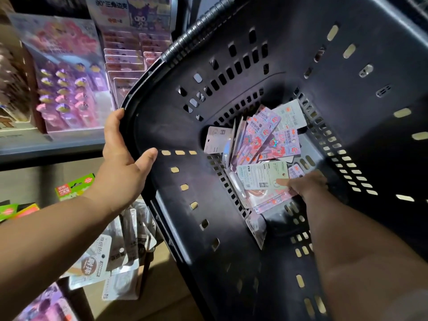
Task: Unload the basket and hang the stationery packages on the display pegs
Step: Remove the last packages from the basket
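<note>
Left grip [122, 163] clamps basket rim [141, 83], right grip [305, 184] pinches package [259, 177]

tilted black basket [289, 54], pink stationery packages [261, 144] piled at bottom

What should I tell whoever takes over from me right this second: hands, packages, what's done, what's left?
Left hand grips the rim of the black basket, which is tipped with its opening toward the person.
Right hand is deep inside, thumb on a white-backed package, apparently pinching it.
The other stationery packages, mostly pink, lie in a loose pile on the basket floor.
Done: this view does not confirm that any package has been hung.
Left: lift out the pinched package, hang it on a peg, then work through the pile.
</note>
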The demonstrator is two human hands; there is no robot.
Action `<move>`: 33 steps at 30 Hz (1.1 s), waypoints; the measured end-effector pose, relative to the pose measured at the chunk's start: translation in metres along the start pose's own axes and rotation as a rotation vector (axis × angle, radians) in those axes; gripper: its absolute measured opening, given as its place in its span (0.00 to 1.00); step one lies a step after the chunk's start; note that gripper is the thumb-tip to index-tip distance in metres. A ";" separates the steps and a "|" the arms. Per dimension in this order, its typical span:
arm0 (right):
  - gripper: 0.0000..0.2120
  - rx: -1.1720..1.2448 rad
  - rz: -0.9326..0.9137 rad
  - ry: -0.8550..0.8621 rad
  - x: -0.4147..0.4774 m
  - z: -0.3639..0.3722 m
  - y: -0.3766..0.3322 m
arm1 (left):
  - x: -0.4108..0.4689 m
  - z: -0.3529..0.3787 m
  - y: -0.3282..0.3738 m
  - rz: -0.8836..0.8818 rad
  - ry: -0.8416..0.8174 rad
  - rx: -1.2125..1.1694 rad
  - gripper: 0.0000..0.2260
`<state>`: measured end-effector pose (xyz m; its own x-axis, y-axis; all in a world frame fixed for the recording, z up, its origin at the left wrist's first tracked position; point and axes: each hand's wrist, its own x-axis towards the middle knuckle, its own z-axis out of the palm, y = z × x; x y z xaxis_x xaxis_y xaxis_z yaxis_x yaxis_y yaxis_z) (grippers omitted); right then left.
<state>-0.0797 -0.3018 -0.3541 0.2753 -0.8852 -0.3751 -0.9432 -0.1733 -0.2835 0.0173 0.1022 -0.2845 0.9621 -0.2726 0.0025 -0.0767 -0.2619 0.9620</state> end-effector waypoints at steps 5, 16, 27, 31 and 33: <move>0.55 0.177 -0.241 0.043 -0.027 0.011 -0.007 | 0.001 0.003 -0.002 0.011 0.016 0.005 0.36; 0.45 0.109 -0.575 0.069 -0.108 0.077 -0.031 | 0.004 0.006 -0.007 0.059 0.049 0.016 0.33; 0.48 -0.179 -0.378 -0.197 -0.080 0.076 -0.026 | 0.002 0.007 -0.004 0.044 0.057 0.070 0.34; 0.49 -0.276 -0.422 -0.184 -0.076 0.076 -0.026 | 0.003 0.004 -0.009 0.049 0.033 0.041 0.36; 0.49 -0.304 -0.428 -0.178 -0.075 0.077 -0.028 | 0.004 0.005 -0.010 0.046 0.031 0.022 0.36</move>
<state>-0.0599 -0.1973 -0.3857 0.6482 -0.6262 -0.4333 -0.7441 -0.6418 -0.1855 0.0209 0.0993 -0.2954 0.9649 -0.2566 0.0557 -0.1269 -0.2699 0.9545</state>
